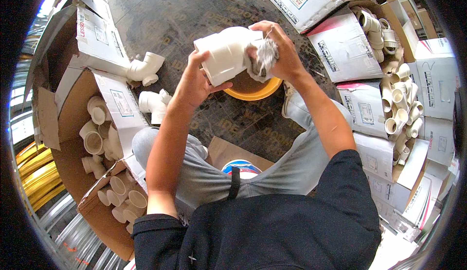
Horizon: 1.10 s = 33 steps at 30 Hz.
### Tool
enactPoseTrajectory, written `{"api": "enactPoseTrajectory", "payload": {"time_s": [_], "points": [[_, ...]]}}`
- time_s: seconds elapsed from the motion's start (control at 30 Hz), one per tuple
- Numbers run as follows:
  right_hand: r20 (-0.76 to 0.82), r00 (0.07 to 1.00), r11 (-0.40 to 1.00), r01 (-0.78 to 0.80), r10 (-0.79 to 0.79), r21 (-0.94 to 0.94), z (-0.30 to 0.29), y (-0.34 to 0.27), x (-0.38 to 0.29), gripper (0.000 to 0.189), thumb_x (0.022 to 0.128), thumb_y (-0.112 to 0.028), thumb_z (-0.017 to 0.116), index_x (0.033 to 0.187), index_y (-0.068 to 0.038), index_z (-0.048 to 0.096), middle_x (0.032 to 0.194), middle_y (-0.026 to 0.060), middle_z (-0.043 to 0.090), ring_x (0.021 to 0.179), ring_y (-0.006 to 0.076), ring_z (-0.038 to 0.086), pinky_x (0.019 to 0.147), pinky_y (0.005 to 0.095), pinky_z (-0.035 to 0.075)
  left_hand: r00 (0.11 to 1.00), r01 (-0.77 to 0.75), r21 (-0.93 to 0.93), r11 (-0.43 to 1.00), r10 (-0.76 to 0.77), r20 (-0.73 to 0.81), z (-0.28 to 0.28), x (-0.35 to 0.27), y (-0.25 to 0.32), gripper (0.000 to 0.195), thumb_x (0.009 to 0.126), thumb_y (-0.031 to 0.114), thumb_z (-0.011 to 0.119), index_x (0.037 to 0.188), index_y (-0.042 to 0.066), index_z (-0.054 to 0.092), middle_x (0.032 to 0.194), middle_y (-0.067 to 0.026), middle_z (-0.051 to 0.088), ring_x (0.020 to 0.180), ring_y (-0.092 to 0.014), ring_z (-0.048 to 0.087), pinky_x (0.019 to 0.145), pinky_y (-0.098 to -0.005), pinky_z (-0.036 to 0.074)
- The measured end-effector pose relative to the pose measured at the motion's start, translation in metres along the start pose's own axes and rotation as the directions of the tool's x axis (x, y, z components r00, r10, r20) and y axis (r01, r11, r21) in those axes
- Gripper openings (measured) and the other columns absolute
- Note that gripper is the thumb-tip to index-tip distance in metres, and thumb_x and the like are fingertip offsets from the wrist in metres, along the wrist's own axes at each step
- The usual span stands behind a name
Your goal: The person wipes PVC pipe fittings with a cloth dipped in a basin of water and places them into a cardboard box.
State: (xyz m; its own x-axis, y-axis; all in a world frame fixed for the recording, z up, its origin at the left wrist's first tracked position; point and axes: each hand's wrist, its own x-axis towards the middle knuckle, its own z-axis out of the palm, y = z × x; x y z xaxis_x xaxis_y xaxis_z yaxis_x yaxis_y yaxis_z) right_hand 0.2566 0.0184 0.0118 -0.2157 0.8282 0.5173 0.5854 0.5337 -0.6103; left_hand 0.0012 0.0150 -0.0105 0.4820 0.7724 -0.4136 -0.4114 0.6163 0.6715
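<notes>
A large white PVC pipe fitting [226, 55] is held up in front of me, above the floor. My left hand [193, 75] grips its lower left end, thumb on top and fingers beneath the rim. At the other end, my right hand [282, 53] presses a wet grey rag [264, 58] against the fitting. Partly hidden below the fitting and rag is a yellow basin [255, 94] of murky brown water [244, 84]. Two more white fittings, an upper elbow [146, 67] and a lower branched one [153, 104], lie on the floor to my left.
Open cardboard boxes of white fittings stand on the left [120, 102] and right [346, 47]. Between my legs are a bucket [240, 166] and a cardboard sheet [222, 148]. Bundles of yellow pipes [38, 175] lie at far left. Dark printed boards [175, 18] cover the floor.
</notes>
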Motion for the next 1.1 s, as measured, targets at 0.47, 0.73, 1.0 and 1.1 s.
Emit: {"api": "enactPoseTrajectory", "payload": {"time_s": [0.47, 0.73, 1.0, 1.1], "points": [[0.141, 0.971, 0.731, -0.238, 0.193, 0.639, -0.027, 0.022, 0.010, 0.068, 0.101, -0.031, 0.064, 0.157, -0.003, 0.035, 0.163, 0.0134, 0.037, 0.148, 0.0271, 0.040, 0.120, 0.0458, 0.035, 1.000, 0.012, -0.097, 0.995, -0.011, 0.010, -0.002, 0.002, 0.009, 0.090, 0.083, 0.072, 0.055, 0.154, 0.018, 0.041, 0.149, -0.0124, 0.051, 0.133, -0.034, 0.055, 0.100, -0.0551, 0.054], [-0.081, 0.994, 0.997, 0.066, -0.068, -0.028, 0.008, 0.004, -0.002, 0.050, 0.088, 0.003, 0.062, 0.137, -0.007, 0.058, 0.138, 0.0155, 0.063, 0.128, 0.0335, 0.060, 0.110, 0.0428, 0.047, 0.992, 0.103, -0.158, 0.982, -0.090, 0.089, 0.003, -0.001, -0.018, 0.090, 0.084, 0.071, 0.057, 0.153, 0.016, 0.042, 0.148, -0.0137, 0.052, 0.126, -0.034, 0.059, 0.100, -0.0537, 0.053], [-0.030, 0.313, 0.109, -0.239, 0.949, 0.965, -0.009, 0.050, 0.007, 0.063, 0.104, -0.058, 0.039, 0.140, -0.008, 0.052, 0.133, 0.0126, 0.060, 0.116, 0.0250, 0.063, 0.094, 0.0451, 0.054, 0.997, 0.068, -0.443, 0.894, -0.041, 0.070, 0.003, 0.010, -0.028, 0.093, 0.083, 0.073, 0.057, 0.150, 0.010, 0.045, 0.135, -0.0219, 0.057, 0.112, -0.041, 0.063, 0.103, -0.0589, 0.050], [-0.223, 0.406, 0.298, -0.131, 0.886, 0.945, 0.001, 0.059, 0.009, 0.065, 0.104, -0.059, 0.039, 0.142, -0.007, 0.048, 0.135, 0.0136, 0.058, 0.118, 0.0293, 0.062, 0.098, 0.0482, 0.052, 0.993, 0.060, -0.510, 0.858, 0.000, 0.117, 0.012, 0.010, -0.031, 0.092, 0.083, 0.073, 0.056, 0.149, 0.010, 0.045, 0.134, -0.0221, 0.058, 0.112, -0.040, 0.063, 0.105, -0.0588, 0.050]]}}
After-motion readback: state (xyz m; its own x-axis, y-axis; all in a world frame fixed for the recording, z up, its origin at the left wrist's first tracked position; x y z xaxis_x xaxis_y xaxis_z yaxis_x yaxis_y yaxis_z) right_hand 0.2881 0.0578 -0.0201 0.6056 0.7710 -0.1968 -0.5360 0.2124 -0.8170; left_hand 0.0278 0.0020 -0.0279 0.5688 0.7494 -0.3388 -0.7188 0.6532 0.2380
